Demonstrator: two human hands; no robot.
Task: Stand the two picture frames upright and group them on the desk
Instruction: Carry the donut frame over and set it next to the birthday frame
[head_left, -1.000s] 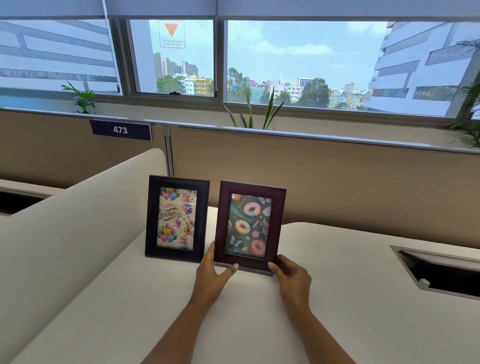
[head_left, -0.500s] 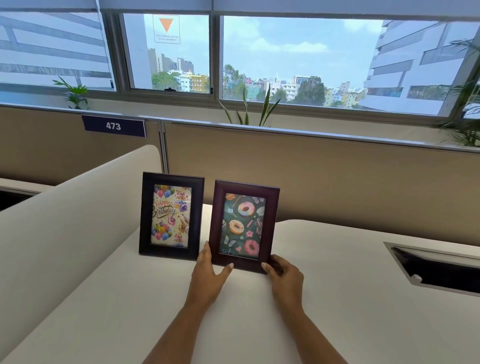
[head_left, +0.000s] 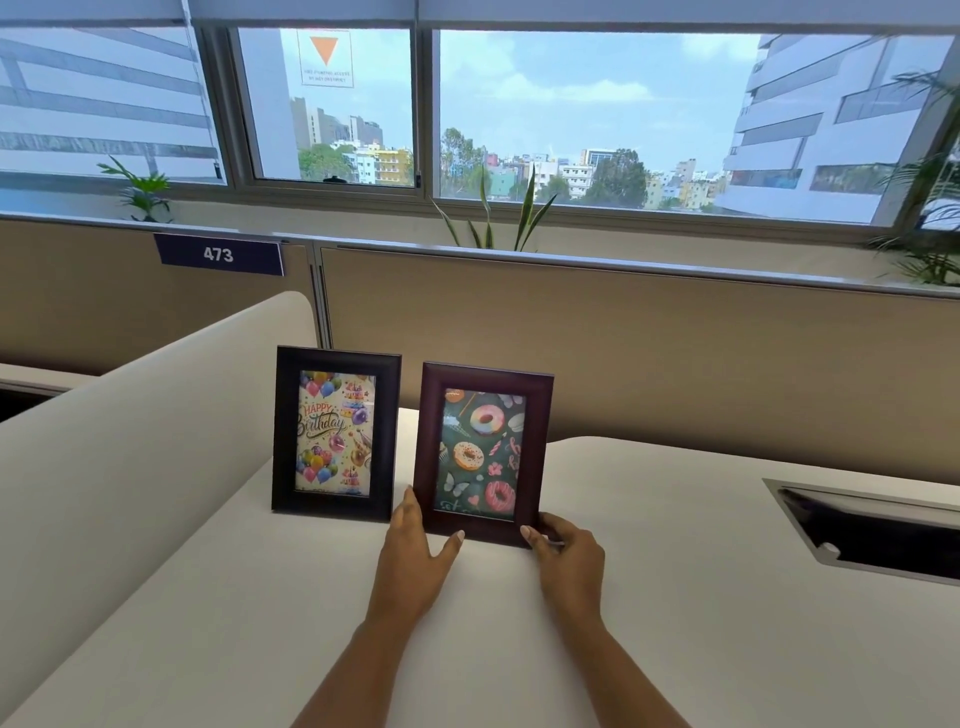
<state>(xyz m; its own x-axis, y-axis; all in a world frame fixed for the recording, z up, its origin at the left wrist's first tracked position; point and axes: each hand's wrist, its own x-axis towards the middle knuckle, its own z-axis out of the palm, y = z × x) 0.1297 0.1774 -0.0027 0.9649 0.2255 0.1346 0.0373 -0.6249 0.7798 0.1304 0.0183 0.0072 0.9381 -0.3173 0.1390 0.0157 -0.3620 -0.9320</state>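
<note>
Two picture frames stand upright side by side on the white desk (head_left: 675, 597). The black frame (head_left: 335, 434) with a birthday picture is on the left, untouched. The dark brown frame (head_left: 483, 452) with a donut picture stands right of it, a narrow gap between them. My left hand (head_left: 413, 556) grips the brown frame's lower left corner, thumb at its front. My right hand (head_left: 569, 558) holds its lower right corner, fingers curled around the edge. The frames' back stands are hidden.
A curved white divider (head_left: 130, 441) rises along the desk's left side. A beige partition (head_left: 675, 353) runs behind the desk with a "473" sign (head_left: 218, 254). A rectangular cable cutout (head_left: 872, 530) is sunk in the desk at right. Plants stand by the window.
Both hands stay on the brown frame's lower corners. Its bottom edge, earlier slightly raised, now rests on the desk. The view has shifted a little.
</note>
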